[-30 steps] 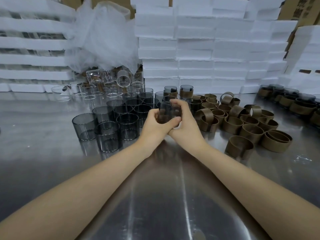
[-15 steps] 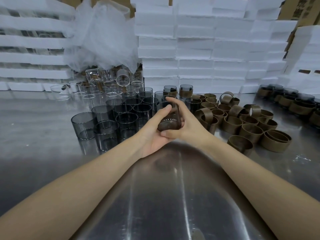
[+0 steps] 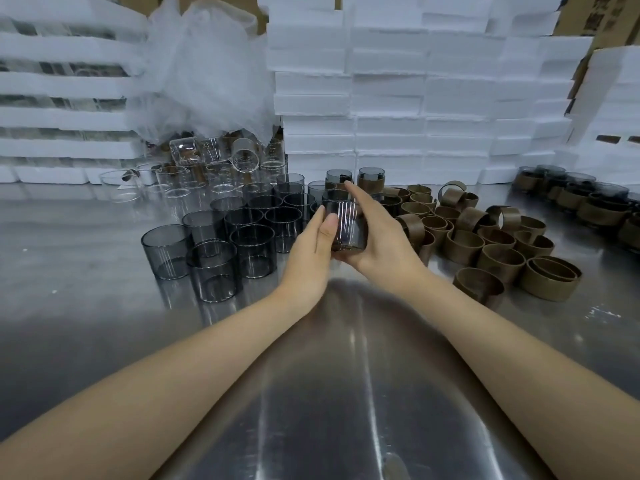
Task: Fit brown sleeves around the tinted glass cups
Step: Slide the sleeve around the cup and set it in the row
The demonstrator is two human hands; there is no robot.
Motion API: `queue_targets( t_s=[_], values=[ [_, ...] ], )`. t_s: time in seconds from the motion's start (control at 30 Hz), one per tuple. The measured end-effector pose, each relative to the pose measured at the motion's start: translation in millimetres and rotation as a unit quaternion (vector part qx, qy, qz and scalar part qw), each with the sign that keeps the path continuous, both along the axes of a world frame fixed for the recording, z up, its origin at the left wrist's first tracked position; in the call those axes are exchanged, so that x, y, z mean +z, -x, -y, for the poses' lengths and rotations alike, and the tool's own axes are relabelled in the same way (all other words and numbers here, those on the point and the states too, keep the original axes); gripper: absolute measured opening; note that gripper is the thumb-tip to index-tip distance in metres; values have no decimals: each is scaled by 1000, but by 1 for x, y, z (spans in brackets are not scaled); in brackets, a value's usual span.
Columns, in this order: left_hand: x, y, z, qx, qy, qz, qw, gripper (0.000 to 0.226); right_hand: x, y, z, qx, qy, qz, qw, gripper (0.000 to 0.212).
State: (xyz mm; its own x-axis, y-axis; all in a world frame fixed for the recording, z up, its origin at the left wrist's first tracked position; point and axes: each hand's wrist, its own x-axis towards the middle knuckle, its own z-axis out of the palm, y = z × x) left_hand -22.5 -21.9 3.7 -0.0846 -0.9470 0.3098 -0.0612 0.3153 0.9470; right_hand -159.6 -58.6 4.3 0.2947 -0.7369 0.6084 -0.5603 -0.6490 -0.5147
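Observation:
A tinted glass cup (image 3: 348, 225) is held above the steel table between both hands, tilted slightly. My right hand (image 3: 384, 240) wraps its right side and bottom, index finger stretched past the rim. My left hand (image 3: 311, 252) presses flat against its left side, thumb on the glass. Whether a brown sleeve sits on this cup is hard to tell. Bare tinted cups (image 3: 214, 261) stand in a cluster left of my hands. Loose brown sleeves (image 3: 485, 244) lie in a heap on the right. Two sleeved cups (image 3: 370, 180) stand behind my hands.
More sleeved cups (image 3: 585, 202) line the far right. Clear glass cups (image 3: 211, 168) pile at the back under a plastic bag (image 3: 201, 74). White foam trays (image 3: 398, 98) are stacked along the back. The steel table (image 3: 329, 393) stretches toward me.
The cup has been turned in my hands from lying sideways to nearly upright. My left hand has opened flatter against its side, and my right fingers now reach over the rim.

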Motion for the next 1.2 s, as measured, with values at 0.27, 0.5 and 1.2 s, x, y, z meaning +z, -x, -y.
queue_targets(
  t_s=[0.27,0.5,1.2],
  values=[
    [-4,8,-10,113,250,353,894,54,3,-8,-14,-55,38,-49,997,49],
    [-2,-1,-4,150,178,209,950,43,5,-15,-22,8,58,-81,995,50],
    [0,-4,11,-67,-73,-190,977,58,16,-3,-14,13,-158,-11,987,56]
  ],
)
